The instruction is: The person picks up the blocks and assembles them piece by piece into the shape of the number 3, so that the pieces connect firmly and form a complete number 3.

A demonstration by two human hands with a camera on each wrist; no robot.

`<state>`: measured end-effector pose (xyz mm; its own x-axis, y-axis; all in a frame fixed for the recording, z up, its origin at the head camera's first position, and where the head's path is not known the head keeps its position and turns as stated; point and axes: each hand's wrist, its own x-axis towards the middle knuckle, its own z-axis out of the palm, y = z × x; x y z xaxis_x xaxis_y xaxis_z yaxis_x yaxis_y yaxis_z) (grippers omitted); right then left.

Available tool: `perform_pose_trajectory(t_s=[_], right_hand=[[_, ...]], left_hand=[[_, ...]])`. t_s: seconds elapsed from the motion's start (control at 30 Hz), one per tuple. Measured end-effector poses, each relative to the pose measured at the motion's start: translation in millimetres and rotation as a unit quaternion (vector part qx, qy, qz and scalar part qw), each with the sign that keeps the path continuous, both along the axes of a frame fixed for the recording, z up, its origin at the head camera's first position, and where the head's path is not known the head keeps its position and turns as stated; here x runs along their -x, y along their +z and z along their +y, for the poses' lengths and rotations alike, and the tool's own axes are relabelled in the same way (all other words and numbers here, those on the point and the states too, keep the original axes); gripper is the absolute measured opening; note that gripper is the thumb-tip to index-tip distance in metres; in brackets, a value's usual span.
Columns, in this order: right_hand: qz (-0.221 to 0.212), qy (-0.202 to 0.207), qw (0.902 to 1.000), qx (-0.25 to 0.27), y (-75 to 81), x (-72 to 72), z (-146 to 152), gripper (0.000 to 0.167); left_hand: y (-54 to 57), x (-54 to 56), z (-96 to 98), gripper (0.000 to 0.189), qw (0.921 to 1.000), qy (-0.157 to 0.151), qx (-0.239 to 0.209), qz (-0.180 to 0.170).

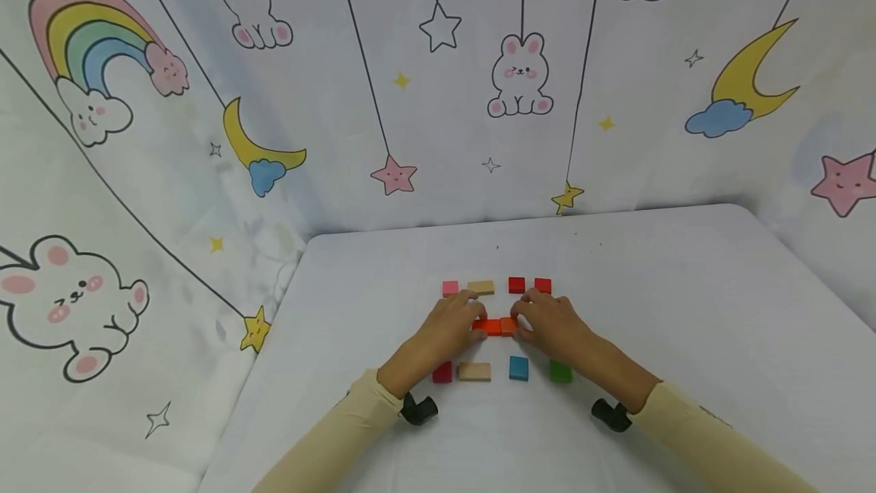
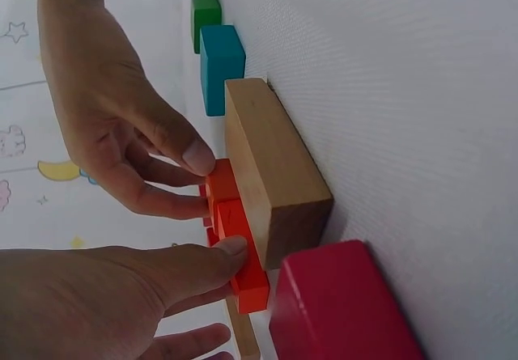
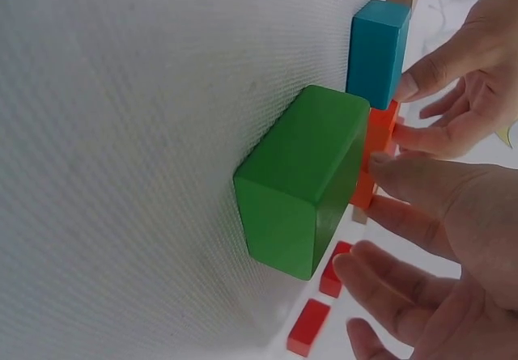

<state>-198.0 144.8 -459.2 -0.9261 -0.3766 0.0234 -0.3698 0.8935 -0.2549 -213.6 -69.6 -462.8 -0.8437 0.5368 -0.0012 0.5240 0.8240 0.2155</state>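
Between the fingertips of the left hand (image 1: pixel 447 329) and those of the right hand (image 1: pixel 556 324), a bright red-orange rectangular block (image 1: pixel 489 328) and a smaller-looking orange block (image 1: pixel 509 326) sit end to end, touching. The left thumb and fingers pinch the red-orange one near its left end; the right thumb and fingers pinch the orange one at its right end.

Just beyond the left fingers are a small pink block (image 1: pixel 449 288) and, to its right, a flat rectangular block of bare, pale wood (image 1: pixel 481 287). Just past the right fingertips lie two red blocks, a left one (image 1: pixel 516 285) and a right one (image 1: pixel 543 285), side by side with a gap.

On the person's side of the left fingers, a crimson block (image 1: pixel 442 373) lies close to the wrist, with a second bare wooden rectangular block (image 1: pixel 475 372) to its right. On the near side of the right thumb is a teal-blue block (image 1: pixel 518 368); farther right, a green rectangular block (image 1: pixel 560 372) lies beside the right wrist. Under all the fingers spreads a white textured cloth (image 1: pixel 684 310).
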Motion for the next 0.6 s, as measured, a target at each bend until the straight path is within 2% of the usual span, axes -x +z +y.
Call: perform_pose_trajectory(t_s=[0.2,0.37,0.47,0.6], right_hand=[[0.004,0.003,1.0,0.006,0.5,-1.1,0,0.026],[-0.003,-0.001,0.9997,0.024,3.6,-0.5,4,0.031],[-0.009,-0.018,0.9992,0.036,6.5,5.4,9,0.033],[0.001,-0.042,0.9982,0.043,9.0,21.3,21,0.036]], left_hand=[[-0.8,0.4,-1.4,0.029,1.0,-0.003,-0.004,0.001],[0.6,0.5,-1.1,0.029,1.0,-0.002,-0.001,0.0],[1.7,0.2,-0.9,0.029,1.0,-0.004,0.002,-0.001],[2.0,-0.1,-1.6,0.028,1.0,-0.006,-0.001,-0.005]])
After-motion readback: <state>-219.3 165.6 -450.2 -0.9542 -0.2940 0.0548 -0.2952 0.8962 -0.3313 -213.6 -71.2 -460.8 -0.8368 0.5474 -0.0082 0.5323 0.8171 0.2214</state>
